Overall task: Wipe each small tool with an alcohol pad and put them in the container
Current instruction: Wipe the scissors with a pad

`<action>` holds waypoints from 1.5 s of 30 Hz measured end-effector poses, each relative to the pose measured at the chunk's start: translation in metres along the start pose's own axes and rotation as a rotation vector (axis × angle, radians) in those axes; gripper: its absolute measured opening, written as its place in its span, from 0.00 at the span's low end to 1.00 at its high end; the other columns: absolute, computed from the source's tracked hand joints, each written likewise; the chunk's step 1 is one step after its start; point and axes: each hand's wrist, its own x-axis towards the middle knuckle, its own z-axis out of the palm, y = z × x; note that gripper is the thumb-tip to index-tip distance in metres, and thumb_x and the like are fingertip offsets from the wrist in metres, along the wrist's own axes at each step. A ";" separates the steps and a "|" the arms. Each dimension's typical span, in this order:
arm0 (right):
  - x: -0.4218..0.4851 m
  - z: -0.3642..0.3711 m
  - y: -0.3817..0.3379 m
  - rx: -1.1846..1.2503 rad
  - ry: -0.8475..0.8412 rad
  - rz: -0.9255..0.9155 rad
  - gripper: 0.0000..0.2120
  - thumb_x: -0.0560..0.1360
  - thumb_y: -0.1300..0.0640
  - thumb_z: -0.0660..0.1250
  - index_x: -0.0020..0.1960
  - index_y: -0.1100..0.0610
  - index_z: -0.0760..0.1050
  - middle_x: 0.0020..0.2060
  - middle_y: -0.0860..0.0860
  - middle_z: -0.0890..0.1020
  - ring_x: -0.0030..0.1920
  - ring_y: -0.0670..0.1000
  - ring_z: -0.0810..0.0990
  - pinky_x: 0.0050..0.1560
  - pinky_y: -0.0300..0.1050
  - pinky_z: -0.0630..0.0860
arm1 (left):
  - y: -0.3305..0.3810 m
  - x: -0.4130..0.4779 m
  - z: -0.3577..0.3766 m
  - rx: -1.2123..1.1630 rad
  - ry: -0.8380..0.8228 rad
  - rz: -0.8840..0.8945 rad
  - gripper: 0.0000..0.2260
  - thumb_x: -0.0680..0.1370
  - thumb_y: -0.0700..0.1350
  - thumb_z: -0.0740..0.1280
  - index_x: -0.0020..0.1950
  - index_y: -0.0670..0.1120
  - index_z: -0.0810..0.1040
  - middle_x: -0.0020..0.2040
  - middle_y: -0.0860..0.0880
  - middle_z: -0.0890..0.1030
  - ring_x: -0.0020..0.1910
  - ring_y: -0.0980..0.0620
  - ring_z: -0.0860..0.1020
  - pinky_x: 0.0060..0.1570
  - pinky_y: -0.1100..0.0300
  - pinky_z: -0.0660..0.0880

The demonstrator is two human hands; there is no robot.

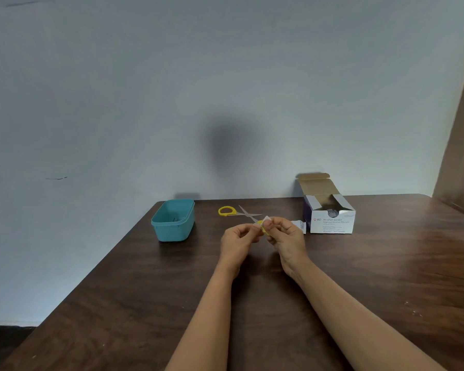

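Note:
Yellow-handled scissors (227,211) are spread open at the middle of the brown table (386,263). One handle loop points left; the other sits between my hands. My left hand (239,241) pinches that near handle with curled fingers. A white alcohol pad (267,218) is pinched in my right hand (285,238) against the same handle. Left of the hands stands the teal container (172,231), with a small dark tool lying inside it. I cannot tell whether the scissors rest on the table or are lifted.
An open white box of alcohol swabs (330,223) stands right of my hands near the table's far edge. A torn pad wrapper (300,226) lies beside it. A pale wall rises just behind the table, and a brown panel stands at the far right.

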 end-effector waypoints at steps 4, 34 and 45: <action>0.001 -0.001 0.001 -0.025 -0.043 0.026 0.02 0.73 0.62 0.70 0.45 0.57 0.81 0.36 0.51 0.84 0.36 0.47 0.75 0.42 0.40 0.74 | 0.000 0.001 -0.002 0.018 0.014 0.003 0.07 0.76 0.46 0.70 0.46 0.43 0.84 0.38 0.50 0.83 0.34 0.63 0.78 0.34 0.74 0.71; 0.022 -0.011 0.009 -0.015 0.179 0.066 0.04 0.76 0.65 0.66 0.47 0.61 0.81 0.33 0.53 0.75 0.33 0.46 0.68 0.33 0.38 0.67 | 0.001 -0.004 -0.003 0.439 -0.072 0.339 0.10 0.83 0.44 0.56 0.46 0.42 0.74 0.33 0.52 0.72 0.32 0.64 0.71 0.34 0.73 0.67; 0.022 -0.012 0.008 0.032 0.218 0.002 0.05 0.74 0.67 0.68 0.49 0.64 0.81 0.29 0.49 0.77 0.31 0.45 0.67 0.27 0.33 0.65 | -0.001 -0.001 -0.003 0.461 -0.080 0.313 0.10 0.83 0.45 0.57 0.47 0.44 0.75 0.34 0.52 0.73 0.32 0.61 0.70 0.35 0.70 0.68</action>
